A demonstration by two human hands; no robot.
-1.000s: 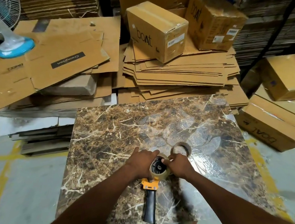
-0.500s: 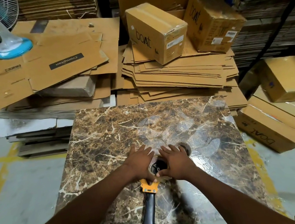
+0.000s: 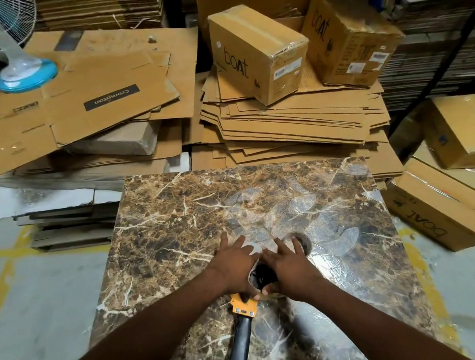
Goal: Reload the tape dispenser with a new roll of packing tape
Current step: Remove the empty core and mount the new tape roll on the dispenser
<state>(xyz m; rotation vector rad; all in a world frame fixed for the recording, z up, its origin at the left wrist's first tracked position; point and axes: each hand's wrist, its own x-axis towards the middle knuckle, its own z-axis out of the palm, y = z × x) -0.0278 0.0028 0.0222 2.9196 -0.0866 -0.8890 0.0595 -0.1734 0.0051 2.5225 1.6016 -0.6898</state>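
The tape dispenser (image 3: 244, 305) lies on the marble-patterned table top (image 3: 177, 231), orange frame in the middle and black handle (image 3: 241, 345) pointing toward me. A tape roll (image 3: 263, 276) sits on its black hub, mostly covered by my hands. My left hand (image 3: 234, 264) presses flat on the roll's left side with fingers spread. My right hand (image 3: 289, 265) presses flat on its right side, fingers also spread, thumb at the near edge. A second brown ring of tape (image 3: 304, 241) lies on the table just beyond my right fingers.
Piles of flattened cardboard (image 3: 283, 121) and two sealed "boAt" boxes (image 3: 257, 56) stand behind the table. More boxes (image 3: 452, 202) are stacked on the floor at right. A fan with a blue base (image 3: 26, 75) stands on cardboard at the far left.
My hands went from gripping the roll with curled fingers to lying flat over it with fingers spread. The roll now sits lower on the dispenser.
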